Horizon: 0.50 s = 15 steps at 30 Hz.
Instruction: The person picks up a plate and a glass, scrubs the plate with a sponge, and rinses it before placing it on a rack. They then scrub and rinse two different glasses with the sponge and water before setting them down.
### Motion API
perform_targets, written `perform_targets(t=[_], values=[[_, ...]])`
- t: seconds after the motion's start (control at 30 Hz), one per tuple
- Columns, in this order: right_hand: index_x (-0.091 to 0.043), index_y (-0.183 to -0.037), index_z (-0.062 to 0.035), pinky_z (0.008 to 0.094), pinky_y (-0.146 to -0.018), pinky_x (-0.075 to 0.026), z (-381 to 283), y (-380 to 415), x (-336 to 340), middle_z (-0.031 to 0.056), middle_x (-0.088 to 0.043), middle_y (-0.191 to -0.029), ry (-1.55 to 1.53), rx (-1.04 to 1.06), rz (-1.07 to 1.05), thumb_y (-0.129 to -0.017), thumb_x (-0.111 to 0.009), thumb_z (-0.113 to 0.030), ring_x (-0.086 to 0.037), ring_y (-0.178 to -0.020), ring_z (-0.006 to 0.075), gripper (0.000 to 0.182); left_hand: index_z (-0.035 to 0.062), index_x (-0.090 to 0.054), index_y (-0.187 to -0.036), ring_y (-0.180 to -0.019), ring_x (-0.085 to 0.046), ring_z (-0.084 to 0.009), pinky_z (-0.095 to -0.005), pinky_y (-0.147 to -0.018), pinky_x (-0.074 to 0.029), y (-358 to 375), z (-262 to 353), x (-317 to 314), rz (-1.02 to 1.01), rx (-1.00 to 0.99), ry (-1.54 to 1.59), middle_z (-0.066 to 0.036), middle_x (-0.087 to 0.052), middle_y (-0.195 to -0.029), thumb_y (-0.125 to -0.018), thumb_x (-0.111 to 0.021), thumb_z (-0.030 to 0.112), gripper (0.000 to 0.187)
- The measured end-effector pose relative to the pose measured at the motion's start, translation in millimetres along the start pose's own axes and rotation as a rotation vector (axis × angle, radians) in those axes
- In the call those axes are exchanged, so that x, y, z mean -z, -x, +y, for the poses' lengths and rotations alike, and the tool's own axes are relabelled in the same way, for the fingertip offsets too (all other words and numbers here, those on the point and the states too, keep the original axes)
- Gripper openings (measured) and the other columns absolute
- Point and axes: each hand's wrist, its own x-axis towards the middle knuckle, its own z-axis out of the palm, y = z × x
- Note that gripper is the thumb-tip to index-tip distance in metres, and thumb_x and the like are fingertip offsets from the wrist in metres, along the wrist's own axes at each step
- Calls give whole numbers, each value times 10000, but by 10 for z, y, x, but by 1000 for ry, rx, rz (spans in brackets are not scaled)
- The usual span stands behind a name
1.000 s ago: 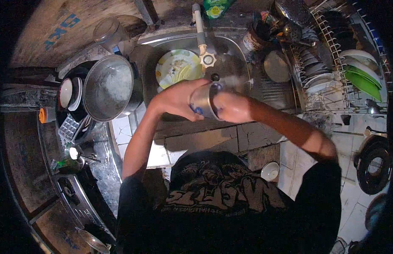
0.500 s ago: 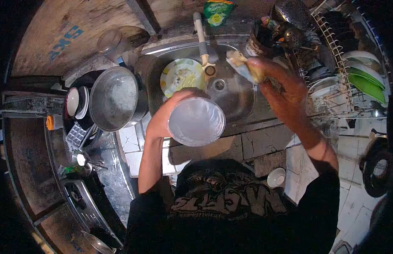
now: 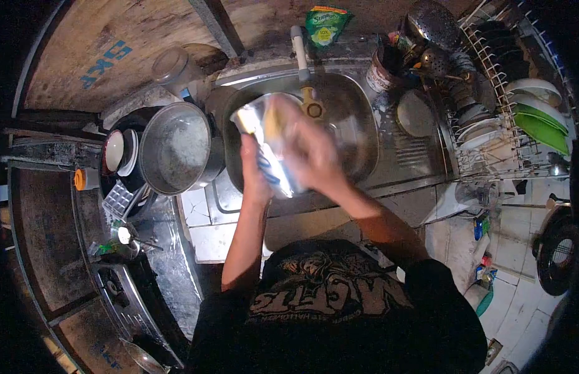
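Note:
A shiny metal container (image 3: 278,169) is held tilted over the near left part of the sink (image 3: 362,163). My left hand (image 3: 254,171) grips its left side. My right hand (image 3: 317,149), blurred by motion, presses a yellowish sponge (image 3: 274,121) against the container's outer surface. The tap (image 3: 300,53) stands just behind both hands. The plate in the sink is mostly hidden behind the container.
At the left sits a large metal pot (image 3: 176,148) beside a bowl (image 3: 114,150). A dish rack (image 3: 498,93) holds plates and green dishes (image 3: 540,128) on the right. A green soap pouch (image 3: 325,28) stands behind the sink.
The container has turned from showing its open mouth to showing its shiny side. My right hand has come left and down with the sponge, from the sink's right side onto the container.

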Motion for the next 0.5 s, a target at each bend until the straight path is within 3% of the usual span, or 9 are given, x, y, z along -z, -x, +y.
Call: perform_targets(t=[0.07,0.1,0.13,0.2,0.23,0.33,0.37,0.4,0.5], values=[[-486,-773,-67,420,-1038,-333,46,219,-55,151,-515,-1286,357,289,-252,-756,-662,-65,-413,-1283,308,177,27,-499,-1202,-870,-613,-135,-286,-740,-518,-198,91,247,-420,209,502,-63,-617,-1006,-930,-421,533,580],[-568,-888,-65,414,-1036,-344,88,193,-72,122,-561,-1231,259,294,-202,-763,-615,-42,-444,-1254,307,136,22,-512,-1180,-865,-614,-130,-290,-744,-516,-121,89,158,-60,145,169,-73,-622,-1003,-930,-436,520,563],[-605,-1040,-58,414,-1038,-352,124,157,-100,104,-593,-1181,236,211,-41,-749,-602,-14,-487,-1211,302,294,27,-521,-1172,-870,-616,-141,-294,-740,-517,-121,49,183,-49,99,-64,-84,-620,-1021,-932,-439,509,545],[-622,-1123,-53,376,-1064,-302,50,-99,-8,138,-604,-1165,-33,-112,-11,-723,-609,-16,-443,-1252,289,402,23,-525,-1172,-858,-620,-142,-285,-734,-516,-55,87,-71,70,171,-40,-85,-620,-1025,-932,-441,508,548],[-685,-977,-91,425,-1075,-294,138,-203,65,111,-631,-1101,376,287,-57,-678,-612,-20,-479,-1216,290,315,26,-516,-1195,-842,-621,-126,-268,-722,-513,-99,47,43,-71,192,43,-69,-620,-1013,-938,-429,503,549],[-707,-847,-113,483,-1077,-281,82,98,-60,81,-643,-1053,412,411,-254,-666,-598,-15,-506,-1183,278,233,32,-518,-1192,-816,-616,-110,-263,-711,-508,-291,50,221,-155,250,119,-62,-617,-995,-950,-407,495,534],[-685,-787,-88,516,-1065,-279,89,42,-33,79,-646,-1016,385,428,-246,-657,-595,-6,-552,-1111,265,177,29,-519,-1183,-794,-616,-104,-237,-670,-510,-269,71,112,-100,166,-9,-64,-613,-986,-955,-392,497,537],[-638,-769,-55,401,-1041,-348,192,-103,-2,80,-642,-994,277,349,-218,-693,-626,-52,-552,-1110,308,77,25,-527,-1154,-797,-612,-102,-223,-675,-507,-228,20,26,-73,-30,-167,-64,-610,-976,-952,-383,511,546],[-620,-764,-51,407,-1034,-342,198,-219,121,93,-641,-959,315,145,-48,-716,-612,-37,-570,-1051,307,51,43,-536,-1125,-828,-610,-115,-246,-709,-507,-302,123,-88,-40,218,-119,-56,-608,-978,-954,-373,509,523]])
